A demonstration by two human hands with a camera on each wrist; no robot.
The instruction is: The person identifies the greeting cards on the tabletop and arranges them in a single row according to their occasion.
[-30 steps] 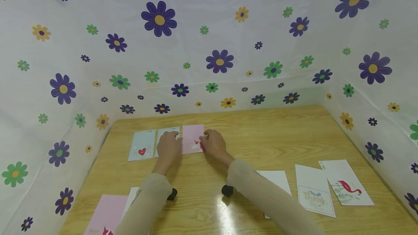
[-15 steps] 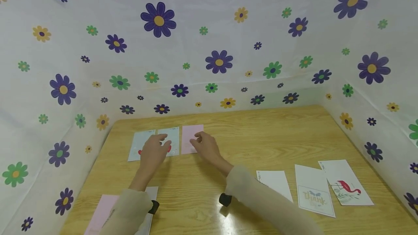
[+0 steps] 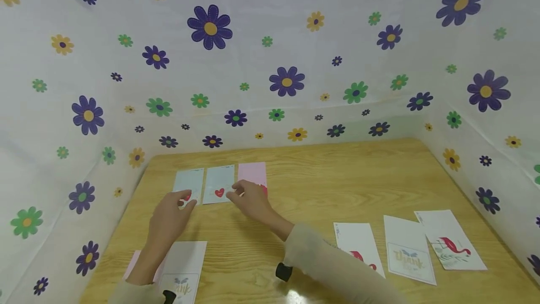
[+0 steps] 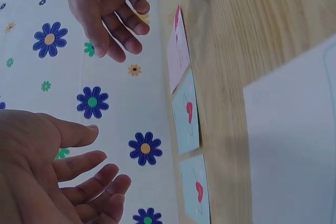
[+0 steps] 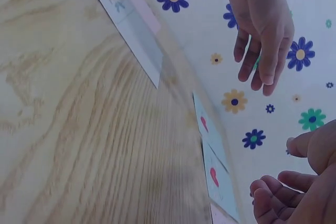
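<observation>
Above the back row of cards, my left hand [image 3: 170, 217] has loosely bent fingers and holds nothing; it hovers in front of the leftmost light blue card with a red heart [image 3: 187, 179]. My right hand [image 3: 253, 203] is also bare of any object, over the gap between the second light blue heart card [image 3: 219, 179] and the pink card [image 3: 252, 172], covering part of the pink one. Both wrist views show the left hand [image 4: 63, 174] and right hand [image 5: 302, 184] apart from the cards, fingers relaxed.
At front left, a white thank-you card [image 3: 187, 259] overlaps a pink card [image 3: 131, 264], partly behind the left arm. On the right lie a white flamingo card [image 3: 356, 236], a thank-you card [image 3: 401, 233] and another flamingo card [image 3: 440, 224]. A flowered cloth [image 3: 253, 60] encloses the wooden table [image 3: 337, 177].
Both hands have left the pink card and drawn back toward the left and front, the left hand farther. The heart cards and more of the front-left thank-you card have come into sight.
</observation>
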